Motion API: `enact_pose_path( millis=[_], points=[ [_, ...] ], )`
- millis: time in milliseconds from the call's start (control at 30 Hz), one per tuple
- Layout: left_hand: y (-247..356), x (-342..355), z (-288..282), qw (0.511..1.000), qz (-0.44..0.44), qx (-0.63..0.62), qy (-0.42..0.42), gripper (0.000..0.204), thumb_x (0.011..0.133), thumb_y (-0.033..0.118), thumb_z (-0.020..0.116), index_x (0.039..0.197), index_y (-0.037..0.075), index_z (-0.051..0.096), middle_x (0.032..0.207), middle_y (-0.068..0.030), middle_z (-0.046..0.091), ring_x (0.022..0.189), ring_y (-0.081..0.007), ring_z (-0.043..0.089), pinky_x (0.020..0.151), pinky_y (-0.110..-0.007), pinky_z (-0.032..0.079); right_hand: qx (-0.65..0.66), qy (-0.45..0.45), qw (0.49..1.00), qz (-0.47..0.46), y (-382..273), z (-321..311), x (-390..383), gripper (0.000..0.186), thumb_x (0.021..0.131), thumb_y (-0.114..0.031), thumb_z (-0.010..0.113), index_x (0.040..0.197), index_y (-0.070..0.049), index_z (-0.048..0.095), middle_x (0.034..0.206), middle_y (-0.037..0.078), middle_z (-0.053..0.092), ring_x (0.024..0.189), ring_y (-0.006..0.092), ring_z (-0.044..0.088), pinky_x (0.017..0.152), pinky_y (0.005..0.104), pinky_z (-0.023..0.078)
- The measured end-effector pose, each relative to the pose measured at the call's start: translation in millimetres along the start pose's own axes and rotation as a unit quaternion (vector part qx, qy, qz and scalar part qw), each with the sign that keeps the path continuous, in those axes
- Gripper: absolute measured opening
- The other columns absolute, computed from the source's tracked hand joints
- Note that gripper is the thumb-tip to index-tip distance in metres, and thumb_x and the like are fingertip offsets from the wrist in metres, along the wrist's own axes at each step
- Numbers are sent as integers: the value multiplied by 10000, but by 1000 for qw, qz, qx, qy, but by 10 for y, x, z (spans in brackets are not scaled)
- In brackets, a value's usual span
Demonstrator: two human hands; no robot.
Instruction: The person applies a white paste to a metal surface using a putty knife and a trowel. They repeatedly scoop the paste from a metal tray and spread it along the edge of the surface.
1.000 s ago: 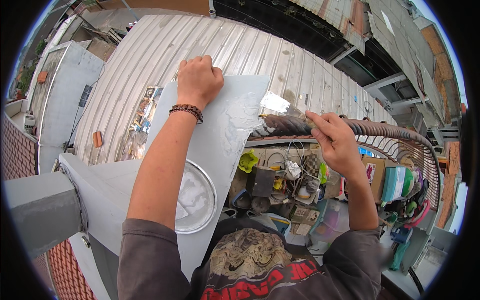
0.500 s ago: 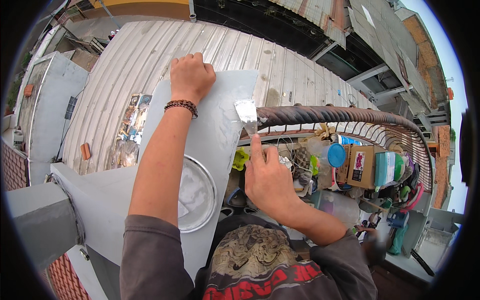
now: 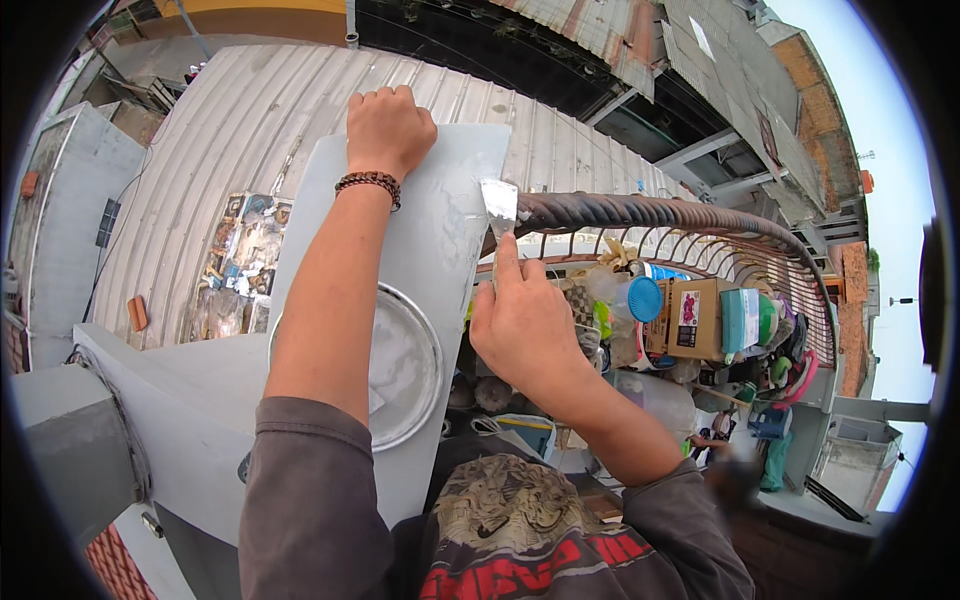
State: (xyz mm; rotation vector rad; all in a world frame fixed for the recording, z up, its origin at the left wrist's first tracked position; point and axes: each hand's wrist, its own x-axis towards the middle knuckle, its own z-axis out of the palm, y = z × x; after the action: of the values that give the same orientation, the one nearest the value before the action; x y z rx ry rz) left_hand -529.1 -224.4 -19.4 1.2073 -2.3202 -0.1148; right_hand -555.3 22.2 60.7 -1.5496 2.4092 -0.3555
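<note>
A putty knife [image 3: 500,204] with a flat metal blade is gripped in my right hand [image 3: 527,318], index finger stretched along it. Its blade lies against the right edge of a smooth grey ledge [image 3: 437,200], where pale smears show, right by the end of a brown twisted railing [image 3: 640,211]. My left hand [image 3: 390,130] is closed in a fist at the far end of the ledge; whatever its fingers hold, if anything, is hidden. Below my left forearm sits a round metal lid or tray [image 3: 437,350] with whitish paste [image 3: 398,345] smeared inside, partly covered by the arm.
Right of the ledge, behind the railing, are a cardboard box [image 3: 697,320], a container with a blue lid [image 3: 643,298] and heaped household things. A corrugated metal roof [image 3: 240,130] lies beyond. A thick grey beam [image 3: 70,440] stands at left.
The view has shifted slightly. The putty knife's blade has turned more upright at the ledge's edge, and my right hand has moved with it. My left fist stays at the far end.
</note>
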Motion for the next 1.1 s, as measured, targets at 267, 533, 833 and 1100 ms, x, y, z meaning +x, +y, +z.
enact_pose_path(
  millis=[267,533,833,1100],
  points=[
    [-83,-5,-15,996,22,-84,31,206,792,186,544,796,13,656,842,-168,669,806,-325,618,867,-408,432,218,-45,974,-29,131,-353,-698,529,942,-165,488,1394,98,412,939,209,593,598,266,606,533,345,509],
    [-353,-361,-757,966,23,-212,149,102,805,123,593,810,31,637,827,-119,663,806,-298,621,811,-403,453,829,-201,516,82,943,-635,-940,592,973,-211,398,1512,-14,254,992,205,560,515,149,495,393,236,372],
    [-779,-2253,-2111,973,-127,-131,143,109,885,54,591,924,-34,642,821,-112,655,769,-202,616,737,-321,491,855,-188,480,51,1472,-30,-1043,535,1003,-250,485,1467,-20,349,983,166,572,589,127,520,427,221,393],
    [-48,-3719,-2319,958,-216,37,183,115,874,-6,555,967,-28,618,1012,-139,624,984,-280,596,890,-370,465,361,130,913,-141,1512,450,-668,377,939,-98,603,1302,-6,555,1098,135,621,957,241,603,839,352,484]
  ],
)
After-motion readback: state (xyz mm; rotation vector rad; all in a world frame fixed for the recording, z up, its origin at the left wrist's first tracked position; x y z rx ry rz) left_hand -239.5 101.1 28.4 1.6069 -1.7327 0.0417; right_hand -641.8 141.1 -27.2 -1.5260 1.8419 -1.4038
